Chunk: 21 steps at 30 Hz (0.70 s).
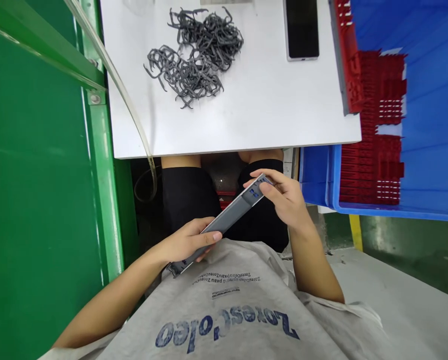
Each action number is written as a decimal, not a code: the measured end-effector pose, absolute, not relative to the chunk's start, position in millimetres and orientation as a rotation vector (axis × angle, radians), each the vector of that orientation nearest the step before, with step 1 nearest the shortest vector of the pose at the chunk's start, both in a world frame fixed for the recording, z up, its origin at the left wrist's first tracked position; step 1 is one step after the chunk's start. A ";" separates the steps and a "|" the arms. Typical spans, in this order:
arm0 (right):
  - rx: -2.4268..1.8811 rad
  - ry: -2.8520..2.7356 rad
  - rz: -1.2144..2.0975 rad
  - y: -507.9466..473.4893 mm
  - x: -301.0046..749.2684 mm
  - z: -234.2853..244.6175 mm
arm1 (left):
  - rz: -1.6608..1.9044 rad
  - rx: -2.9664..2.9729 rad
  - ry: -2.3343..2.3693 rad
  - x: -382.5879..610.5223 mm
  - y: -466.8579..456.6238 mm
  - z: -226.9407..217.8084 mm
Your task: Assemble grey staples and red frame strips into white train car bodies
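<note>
— Fingers curled round near its lower end, your left hand (pixel 184 241); grey plastic bar (pixel 233 217) slanting above your black shorts (pixel 265 225)?

— Yes; your right fingertips (pixel 264 176) pinch its upper end; pinch too lightly and it could slip into your lap.

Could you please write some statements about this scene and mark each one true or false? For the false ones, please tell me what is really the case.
1. The left hand and the right hand both hold a grey plastic bar. True.
2. The grey plastic pieces lie in a tangled heap on the white table. True.
3. The black smartphone lies inside the blue crate. False: it lies on the white table.
4. The red comb-shaped plastic pieces lie on the green frame. False: they lie in the blue crate.
</note>
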State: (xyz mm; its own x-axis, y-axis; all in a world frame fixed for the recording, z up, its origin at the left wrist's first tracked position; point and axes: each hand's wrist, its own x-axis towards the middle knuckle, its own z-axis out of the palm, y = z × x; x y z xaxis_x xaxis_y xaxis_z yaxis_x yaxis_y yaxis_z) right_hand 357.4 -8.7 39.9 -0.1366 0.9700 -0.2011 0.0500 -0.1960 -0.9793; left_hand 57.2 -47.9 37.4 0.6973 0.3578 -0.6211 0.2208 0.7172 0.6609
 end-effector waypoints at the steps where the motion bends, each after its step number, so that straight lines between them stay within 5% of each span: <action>1: -1.355 -1.177 1.432 -10.1 353.6 36.8 | 0.101 0.727 0.801 57.9 -49.7 35.3; 8: -1.041 -1.088 1.529 -10.7 327.9 40.6 | 0.085 0.503 0.568 54.9 -42.9 39.1; 14: -0.473 -1.644 1.726 35.7 296.7 71.1 | 0.180 0.399 0.378 38.0 -38.1 40.4; 21: -1.336 -2.032 0.609 175.3 303.1 59.5 | 0.524 0.736 0.810 27.2 -34.0 35.1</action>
State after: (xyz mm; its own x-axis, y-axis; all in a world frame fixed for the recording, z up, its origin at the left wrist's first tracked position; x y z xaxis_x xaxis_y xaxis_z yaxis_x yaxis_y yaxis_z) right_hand 303.1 175.3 59.5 -0.2922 0.9240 0.2467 0.6360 0.3804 -0.6714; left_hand 27.2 -34.0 35.1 0.5890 0.6679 -0.4550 -0.1416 0.6396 0.7556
